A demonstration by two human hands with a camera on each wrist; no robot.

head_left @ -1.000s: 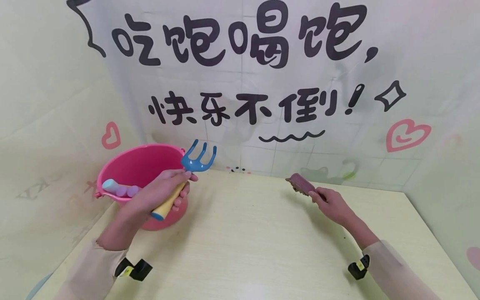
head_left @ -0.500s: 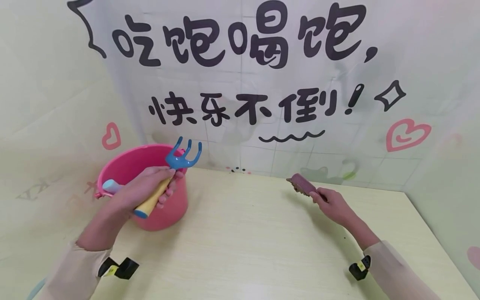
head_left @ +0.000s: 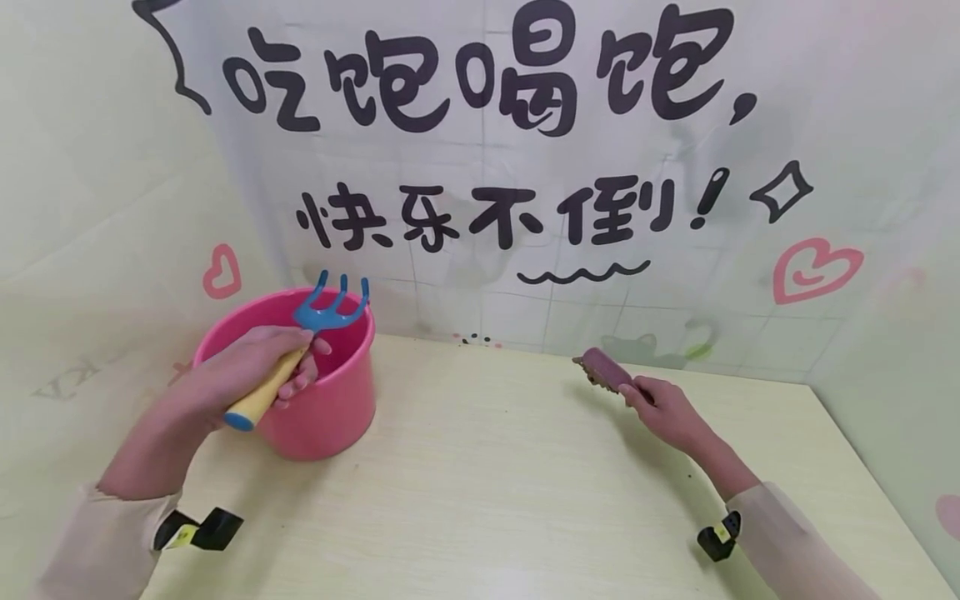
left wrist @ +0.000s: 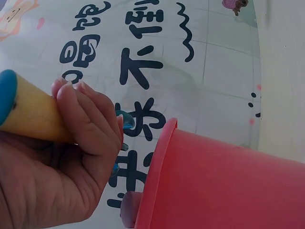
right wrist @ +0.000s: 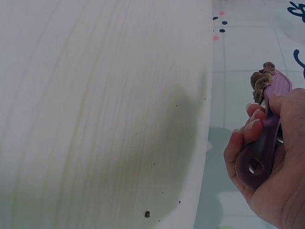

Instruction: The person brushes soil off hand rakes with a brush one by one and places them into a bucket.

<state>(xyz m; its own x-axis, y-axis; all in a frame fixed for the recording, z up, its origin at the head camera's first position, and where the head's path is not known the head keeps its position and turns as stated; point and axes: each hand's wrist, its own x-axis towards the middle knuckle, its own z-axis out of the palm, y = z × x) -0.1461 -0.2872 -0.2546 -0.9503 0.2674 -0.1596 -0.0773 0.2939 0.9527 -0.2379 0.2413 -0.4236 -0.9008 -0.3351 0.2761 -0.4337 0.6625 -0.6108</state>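
Observation:
My left hand [head_left: 247,367] grips the yellow handle of a toy hand rake [head_left: 330,317], its three blue tines pointing up and away. Rake and hand overlap the mouth of a pink bucket [head_left: 326,417] in the head view. From the left wrist, the hand is beside the bucket's rim, where a rounded purple end [left wrist: 130,210] sticks out. My right hand [head_left: 663,408] holds a purple tool [head_left: 606,367] above the table at the right. Its handle ends in a hole, and brown lumpy matter [right wrist: 262,81] covers one side of its head.
A pale wood-grain table [head_left: 480,483] runs back to a sheet [head_left: 480,308] printed with large black characters and hearts. Several dark specks and a small dark lump [right wrist: 147,214] lie on the tabletop by the right hand.
My left hand has moved leftward with the rake, across the bucket's mouth, and now covers the pale blue and purple item seen in it earlier. My right hand stays nearly still.

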